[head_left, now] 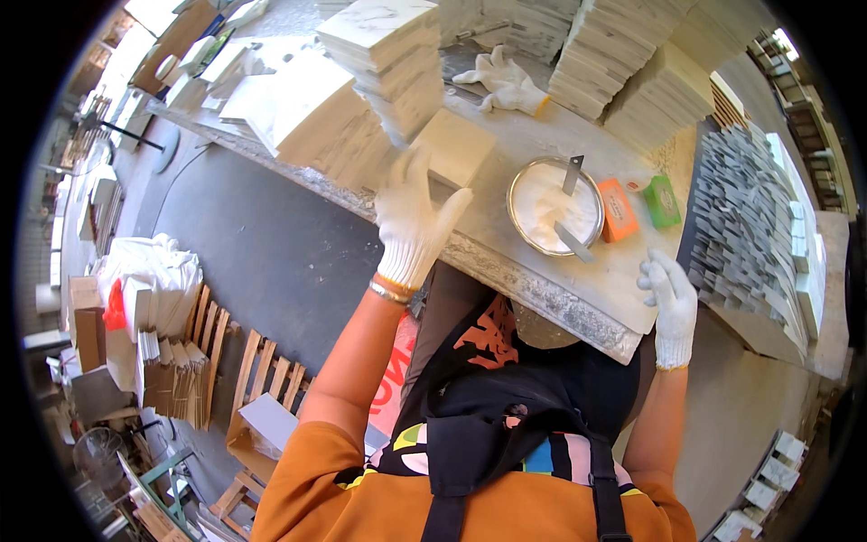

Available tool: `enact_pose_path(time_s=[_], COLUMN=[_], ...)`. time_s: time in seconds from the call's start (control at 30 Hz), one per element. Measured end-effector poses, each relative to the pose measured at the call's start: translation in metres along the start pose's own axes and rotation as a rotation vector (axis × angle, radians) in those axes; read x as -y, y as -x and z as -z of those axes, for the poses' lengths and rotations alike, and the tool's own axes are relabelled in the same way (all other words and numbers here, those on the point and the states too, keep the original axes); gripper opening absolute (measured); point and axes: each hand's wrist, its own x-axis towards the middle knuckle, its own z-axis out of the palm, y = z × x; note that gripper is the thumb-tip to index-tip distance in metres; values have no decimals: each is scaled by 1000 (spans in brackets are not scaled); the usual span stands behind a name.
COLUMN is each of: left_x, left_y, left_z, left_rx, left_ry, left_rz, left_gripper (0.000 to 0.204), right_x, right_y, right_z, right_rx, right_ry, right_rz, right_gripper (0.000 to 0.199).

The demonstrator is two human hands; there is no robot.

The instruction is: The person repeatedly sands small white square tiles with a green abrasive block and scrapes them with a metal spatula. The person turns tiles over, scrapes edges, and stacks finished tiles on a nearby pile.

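Note:
My left hand (417,212), in a white knit glove, is raised over the table's front edge with thumb and fingers apart, holding nothing. It is nearest a short stack of pale tiles (454,144) and the tall marbled tile stack (384,45) behind it; its fingertips are slightly blurred. My right hand (670,298), gloved too, hovers by the table's right corner with fingers loosely bent and apart, nothing in them. Between the hands stands a round metal bowl (512,217) of white paste-like stuff (546,203), with two flat metal blades (573,175) in it.
An orange box (618,210) and a green box (662,200) lie right of the bowl. A loose white glove (506,81) rests behind. More tile stacks (623,54) line the back. Many grey strips (745,226) are piled at right. Wooden pallets (262,370) stand on the left floor.

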Motion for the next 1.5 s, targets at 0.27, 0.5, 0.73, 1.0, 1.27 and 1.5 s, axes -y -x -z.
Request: enact_pose_path(time_s=[0.27, 0.5, 0.73, 1.0, 1.27, 1.5], left_x=[-11, -29, -24, -109, -166, -156], left_y=[-42, -57, -44, 56, 97, 68], left_z=[-22, -9, 2, 4, -7, 22], left_rx=[228, 301, 86, 204, 433, 933], left_ry=[-325, -331, 228, 707, 488, 1177], left_rz=[164, 276, 170, 141, -134, 403], left_gripper=[95, 90, 90, 104, 109, 50], right_x=[-18, -50, -63, -7, -35, -19], right_y=[26, 45, 56, 60, 64, 81], right_z=[12, 35, 36, -26, -53, -23], right_rx=[30, -33, -95, 245, 283, 346], right_ry=[-64, -68, -192, -334, -653, -656], right_rz=[29, 4, 46, 225, 57, 47], right_gripper=[38, 41, 36, 58, 47, 41])
